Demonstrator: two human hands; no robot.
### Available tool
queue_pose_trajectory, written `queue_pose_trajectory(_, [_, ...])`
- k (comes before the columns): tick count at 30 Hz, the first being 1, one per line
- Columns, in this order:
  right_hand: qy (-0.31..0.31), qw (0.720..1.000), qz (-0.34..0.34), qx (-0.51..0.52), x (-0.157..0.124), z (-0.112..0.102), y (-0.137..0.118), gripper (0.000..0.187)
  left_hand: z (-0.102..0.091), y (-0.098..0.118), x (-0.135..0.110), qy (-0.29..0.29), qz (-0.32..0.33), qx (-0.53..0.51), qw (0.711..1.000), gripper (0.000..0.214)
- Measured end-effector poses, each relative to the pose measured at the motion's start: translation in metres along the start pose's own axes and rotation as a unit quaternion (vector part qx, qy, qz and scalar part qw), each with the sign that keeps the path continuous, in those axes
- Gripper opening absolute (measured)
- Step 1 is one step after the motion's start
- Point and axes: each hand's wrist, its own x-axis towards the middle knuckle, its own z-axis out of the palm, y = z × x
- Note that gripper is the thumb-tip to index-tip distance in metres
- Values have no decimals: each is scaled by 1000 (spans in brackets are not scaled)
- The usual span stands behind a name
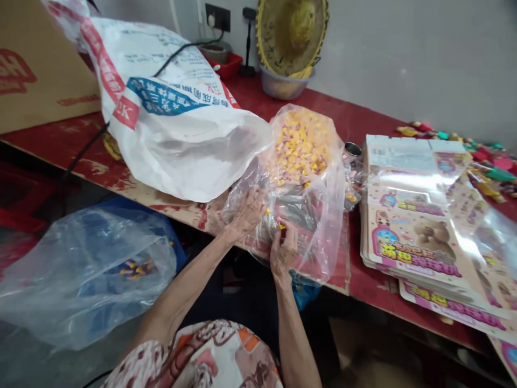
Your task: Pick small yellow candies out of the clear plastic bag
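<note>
Plastic bag [313,231] of yellow-pink pieces [301,148]

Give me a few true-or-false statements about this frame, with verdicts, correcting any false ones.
1. The left hand and right hand are both at a clear plastic bag of yellow and pink pieces. True.
2. The right hand rests on the printed card stack. False: it is at the bag, and the stack lies off to the right.
3. A white woven sack lies on the red table. True.
4. The straw hat lies on the floor. False: it stands in a bowl against the wall.
</note>
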Motion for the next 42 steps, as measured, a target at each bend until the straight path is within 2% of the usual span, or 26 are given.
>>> queue_pose_trajectory(3, [-45, 999, -2, 3, 4, 0, 0, 35, 1, -6, 15, -99, -2, 28, 995, 24])
queue_pose_trajectory(5, [-33, 999, 8, 18, 6, -1, 0, 35, -3, -14, 18, -127, 13, -2, 992, 16])
queue_pose_trajectory(8, [33, 999, 31, 20, 5, -3, 0, 37, -11, -24, 9, -104, 18, -57, 993, 8])
queue_pose_trajectory(9, [36, 999, 32, 17, 5, -3, 0, 38, -13, -25, 5, -92, 14, -65, 994, 9])
queue_pose_trajectory(11, [-11, 1000, 11, 23, 3, -2, -1, 39, -12, -21, -5, -83, 12, -62, 995, 11])
queue_pose_trajectory(13, [-75, 996, -19, 37, 2, 0, -2, 41, -8, -13, -13, -98, 13, -41, 994, 11])
queue_pose_trajectory(15, [-89, 995, -32, 40, 2, 1, -2, 41, -4, -4, -19, -99, 11, -34, 994, 7])
queue_pose_trajectory(19, [-4, 1000, -8, 14, 1, -1, 0, 39, -5, -2, -35, 11, -2, -50, 999, 18])
queue_pose_trajectory(21, [-3, 1000, -14, 9, -1, -1, 1, 39, -9, -7, -45, 22, -7, -12, 1000, 22])
queue_pose_trajectory(23, [-26, 999, -29, 14, -2, 0, 1, 39, -15, -12, -52, -20, 7, 13, 1000, 22])
queue_pose_trajectory(25, [-29, 999, -29, 17, -3, 1, 3, 39, -23, -14, -54, -53, 32, -8, 998, 17])
queue_pose_trajectory(27, [-21, 1000, -15, 15, -3, 1, 4, 39, -31, -10, -50, -54, 47, -39, 997, 15])
queue_pose_trajectory(29, [-24, 1000, -11, 10, -3, 1, 6, 40, -35, -2, -43, -58, 43, -28, 997, 12])
queue_pose_trajectory(31, [-34, 999, -16, 5, -3, 0, 8, 44, -35, 8, -37, -101, 35, 19, 994, 9])
queue_pose_trajectory(34, [-37, 999, -11, -5, -5, -2, 10, 49, -29, 23, -29, -174, 14, 70, 982, 15])
queue_pose_trajectory(35, [-31, 999, -3, -8, -6, -2, 10, 51, -28, 27, -27, -181, 3, 73, 981, 16])
queue_pose_trajectory(38, [-20, 1000, 9, -9, -8, -1, 10, 53, -28, 36, -26, -153, -29, 58, 986, 21])
queue_pose_trajectory(40, [-41, 999, -9, -13, -7, -1, 9, 51, -33, 38, -30, -151, -60, 32, 986, 21])
queue_pose_trajectory(42, [-64, 997, -31, -18, -6, -2, 7, 50, -46, 35, -38, -172, -85, 4, 981, 16])
